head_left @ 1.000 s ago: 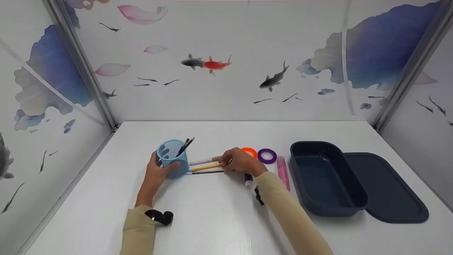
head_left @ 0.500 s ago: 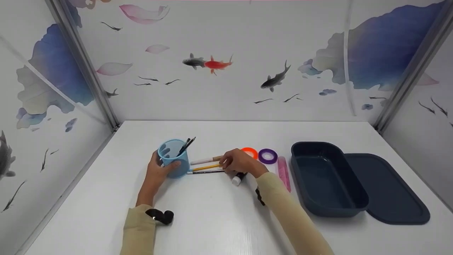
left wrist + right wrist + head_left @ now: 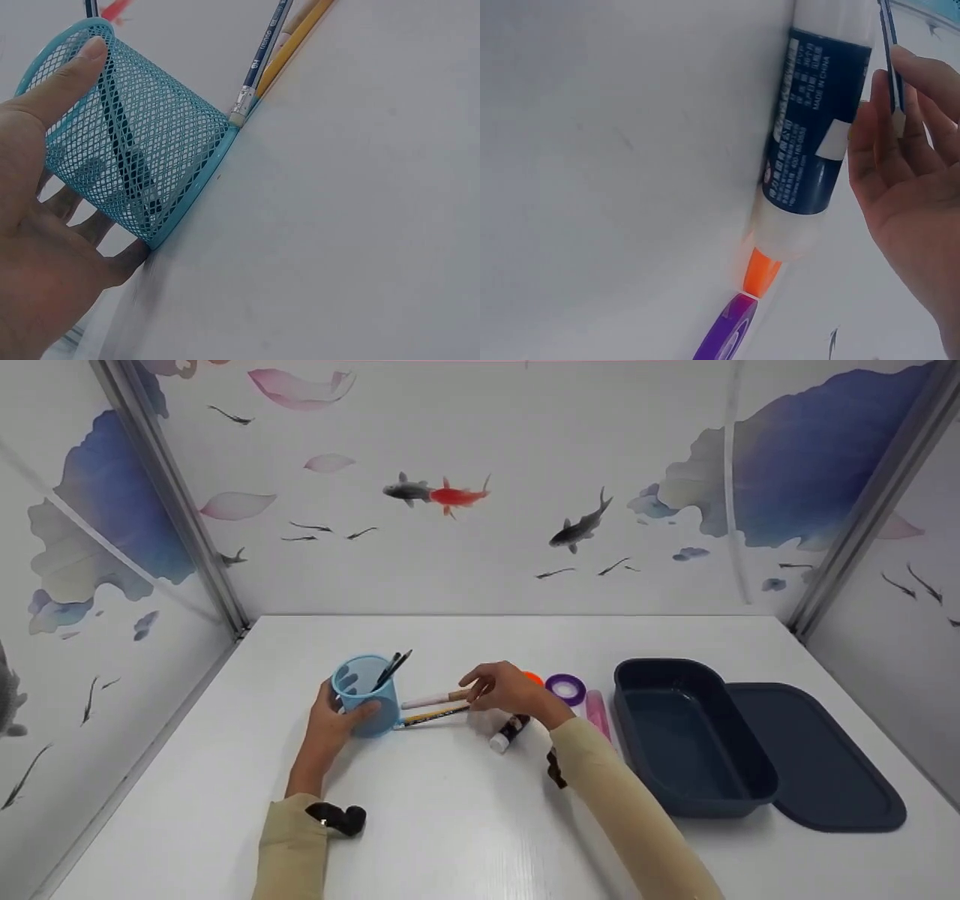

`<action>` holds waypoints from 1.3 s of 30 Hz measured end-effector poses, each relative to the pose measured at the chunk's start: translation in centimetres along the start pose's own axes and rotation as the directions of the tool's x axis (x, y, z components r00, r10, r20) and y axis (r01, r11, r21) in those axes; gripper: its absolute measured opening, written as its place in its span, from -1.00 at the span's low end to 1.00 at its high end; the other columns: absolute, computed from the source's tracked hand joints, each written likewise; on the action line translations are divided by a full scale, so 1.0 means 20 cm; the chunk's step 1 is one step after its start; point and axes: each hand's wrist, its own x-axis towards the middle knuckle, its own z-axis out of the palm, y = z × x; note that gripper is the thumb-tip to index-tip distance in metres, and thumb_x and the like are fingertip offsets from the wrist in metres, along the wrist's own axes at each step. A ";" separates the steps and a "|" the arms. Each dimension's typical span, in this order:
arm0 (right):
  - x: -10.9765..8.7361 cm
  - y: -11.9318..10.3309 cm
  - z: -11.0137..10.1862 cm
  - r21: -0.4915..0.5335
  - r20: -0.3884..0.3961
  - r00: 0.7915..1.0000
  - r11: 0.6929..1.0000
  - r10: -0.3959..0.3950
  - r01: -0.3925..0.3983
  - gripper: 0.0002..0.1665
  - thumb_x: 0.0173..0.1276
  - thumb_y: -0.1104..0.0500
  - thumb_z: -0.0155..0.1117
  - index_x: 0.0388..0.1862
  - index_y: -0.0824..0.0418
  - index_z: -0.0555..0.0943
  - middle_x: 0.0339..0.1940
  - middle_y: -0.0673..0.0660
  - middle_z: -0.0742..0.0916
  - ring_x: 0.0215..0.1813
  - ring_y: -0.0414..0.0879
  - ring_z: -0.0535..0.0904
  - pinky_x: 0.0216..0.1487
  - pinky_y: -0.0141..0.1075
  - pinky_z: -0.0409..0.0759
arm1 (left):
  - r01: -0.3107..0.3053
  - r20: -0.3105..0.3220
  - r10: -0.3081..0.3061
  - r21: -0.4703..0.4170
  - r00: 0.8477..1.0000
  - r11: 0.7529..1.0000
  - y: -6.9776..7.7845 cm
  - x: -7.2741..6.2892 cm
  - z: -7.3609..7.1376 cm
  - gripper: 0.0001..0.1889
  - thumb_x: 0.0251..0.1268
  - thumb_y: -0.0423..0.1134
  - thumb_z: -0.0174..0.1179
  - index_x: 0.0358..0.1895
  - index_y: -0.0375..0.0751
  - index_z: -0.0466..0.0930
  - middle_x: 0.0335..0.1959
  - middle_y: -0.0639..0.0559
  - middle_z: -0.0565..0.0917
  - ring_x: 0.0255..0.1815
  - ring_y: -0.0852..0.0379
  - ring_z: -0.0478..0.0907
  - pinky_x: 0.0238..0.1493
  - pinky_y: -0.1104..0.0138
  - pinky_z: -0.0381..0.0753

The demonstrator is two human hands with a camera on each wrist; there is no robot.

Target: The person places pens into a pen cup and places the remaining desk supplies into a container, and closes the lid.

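My left hand (image 3: 330, 727) holds a light blue mesh pencil cup (image 3: 381, 714), thumb on the near side, fingers around the far side. Dark pencils (image 3: 391, 669) lean inside it. Between thumb and fingers, my right hand (image 3: 511, 690) pinches a dark blue striped pencil (image 3: 892, 64). That pencil's eraser end (image 3: 238, 112) is by the cup's base. Alongside it lie a yellow pencil (image 3: 300, 37) and a pale pen with a tan end (image 3: 431, 700). A glue stick (image 3: 510, 733) with a dark label and white cap lies just below the right hand.
An orange tape roll (image 3: 534, 678), partly hidden, and a purple tape roll (image 3: 566, 690) lie behind the right hand. To their right are a pink stick-shaped item (image 3: 597, 711), a deep navy box (image 3: 697, 808) and its flat lid (image 3: 840, 769). Walls enclose the white table (image 3: 420, 825).
My right hand has risen slightly, lifting the striped pencil's near end so it now crosses the yellow pencil. The glue stick has swung to a slant, its cap moving left. My left hand stays put.
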 end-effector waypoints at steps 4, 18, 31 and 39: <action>0.00 -0.02 -0.01 0.033 -0.036 0.998 0.998 -0.048 0.049 -0.52 0.30 0.35 0.38 0.21 0.25 0.61 -0.07 0.24 0.76 -0.01 -0.05 0.70 0.05 -0.29 0.73 | -0.007 0.000 0.007 0.002 1.000 1.000 0.01 0.00 0.00 0.09 0.20 0.02 0.43 0.62 -0.14 -0.14 0.65 -0.18 0.04 0.68 -0.23 -0.11 0.65 -0.10 0.02; -0.01 -0.10 0.03 0.218 -0.278 0.958 0.966 -0.076 0.140 -0.48 0.28 0.27 0.43 0.24 0.18 0.60 -0.01 0.31 0.72 -0.10 -0.15 0.71 0.03 -0.33 0.73 | 0.002 0.004 -0.002 0.004 1.000 1.000 -0.01 0.01 0.00 0.11 0.17 0.08 0.43 0.62 -0.11 -0.14 0.66 -0.16 0.02 0.68 -0.21 -0.10 0.66 -0.07 0.03; -0.01 -0.23 0.13 0.489 -0.415 0.910 0.842 -0.003 0.226 -0.61 0.28 0.25 0.45 0.09 0.24 0.63 -0.11 0.11 0.78 -0.12 -0.15 0.75 0.03 -0.27 0.77 | 0.017 -0.004 -0.017 0.018 1.000 1.000 0.00 0.01 0.00 0.11 0.18 0.09 0.42 0.62 -0.12 -0.15 0.66 -0.16 0.03 0.68 -0.22 -0.08 0.65 -0.08 0.04; -0.02 -0.36 0.16 0.620 -0.454 0.891 0.723 0.013 0.305 -0.67 0.28 0.28 0.44 0.00 0.31 0.62 -0.17 0.04 0.75 -0.11 -0.13 0.76 0.08 -0.14 0.76 | -0.005 -0.004 0.005 -0.003 1.000 1.000 0.00 0.01 0.00 0.10 0.18 0.06 0.43 0.62 -0.13 -0.13 0.64 -0.17 0.06 0.68 -0.21 -0.09 0.66 -0.06 0.04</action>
